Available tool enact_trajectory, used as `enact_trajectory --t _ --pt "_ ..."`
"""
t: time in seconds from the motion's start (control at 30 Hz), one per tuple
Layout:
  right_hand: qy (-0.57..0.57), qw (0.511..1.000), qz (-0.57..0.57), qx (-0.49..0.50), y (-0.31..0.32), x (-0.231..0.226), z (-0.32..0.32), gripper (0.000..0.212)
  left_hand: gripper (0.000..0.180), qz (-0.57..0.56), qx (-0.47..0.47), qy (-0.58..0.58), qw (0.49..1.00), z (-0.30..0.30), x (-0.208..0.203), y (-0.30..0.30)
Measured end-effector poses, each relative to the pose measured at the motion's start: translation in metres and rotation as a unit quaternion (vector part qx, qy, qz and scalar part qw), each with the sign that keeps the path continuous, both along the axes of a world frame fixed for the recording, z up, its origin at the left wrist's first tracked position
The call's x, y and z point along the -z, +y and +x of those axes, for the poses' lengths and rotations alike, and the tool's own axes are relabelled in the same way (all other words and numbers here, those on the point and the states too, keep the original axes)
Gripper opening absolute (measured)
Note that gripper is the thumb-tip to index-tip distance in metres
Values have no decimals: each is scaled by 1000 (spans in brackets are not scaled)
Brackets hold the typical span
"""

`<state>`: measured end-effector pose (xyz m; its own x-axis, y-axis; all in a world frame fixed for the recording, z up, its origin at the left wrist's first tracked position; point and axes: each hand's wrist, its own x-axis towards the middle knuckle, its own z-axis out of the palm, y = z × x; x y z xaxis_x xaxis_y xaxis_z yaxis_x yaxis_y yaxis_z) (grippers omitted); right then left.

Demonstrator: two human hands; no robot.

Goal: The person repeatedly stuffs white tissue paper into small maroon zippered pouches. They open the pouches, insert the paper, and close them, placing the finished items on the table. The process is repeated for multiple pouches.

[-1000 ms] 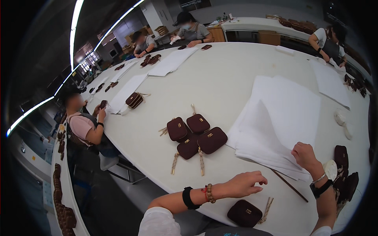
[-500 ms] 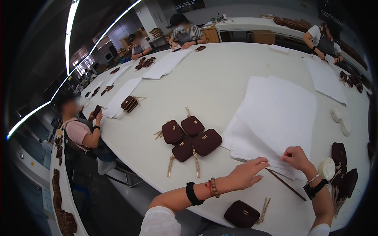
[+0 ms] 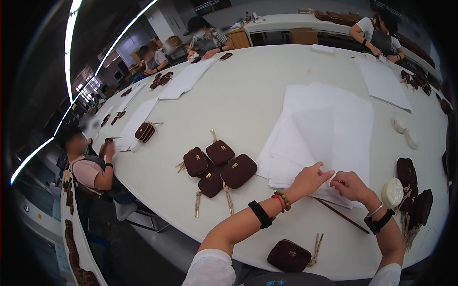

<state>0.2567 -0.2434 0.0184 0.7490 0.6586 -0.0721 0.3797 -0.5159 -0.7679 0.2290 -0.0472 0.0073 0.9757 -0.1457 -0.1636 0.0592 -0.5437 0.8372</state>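
Observation:
My left hand (image 3: pixel 307 182) reaches over the near edge of a stack of white paper sheets (image 3: pixel 334 119), thumb and fingers stretched out. Close to its right, my right hand (image 3: pixel 352 187) is curled with fingertips pinched; what lies between them, if anything, is hidden. The top sheet bends up in a curl left of the stack's middle. A thin dark brown stick (image 3: pixel 341 214) pokes out from under the near edge. In front of me lies a small burgundy zipped pouch (image 3: pixel 288 255) with a beige cord tassel (image 3: pixel 316 249).
Several burgundy pouches (image 3: pixel 240 170) with tassels cluster left of the paper. On the right are a cream tape roll (image 3: pixel 392 192), more pouches (image 3: pixel 423 206) and another whitish roll (image 3: pixel 399 123). Co-workers sit along the far and left table edges, with paper and pouches by them.
My left hand has moved in toward my right hand, narrowing the gap. The lifted top sheet has changed its curl. The whole scene has shifted slightly left in view.

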Motion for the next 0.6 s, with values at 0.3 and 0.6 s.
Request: enact_trajectory --t 0.3,0.6 --pt "-132 986 -67 76 18 9 -10 23 55 -59 -100 109 987 20 -4 -5" --pt "122 956 92 251 21 43 20 29 36 -192 -108 92 971 20 21 2"
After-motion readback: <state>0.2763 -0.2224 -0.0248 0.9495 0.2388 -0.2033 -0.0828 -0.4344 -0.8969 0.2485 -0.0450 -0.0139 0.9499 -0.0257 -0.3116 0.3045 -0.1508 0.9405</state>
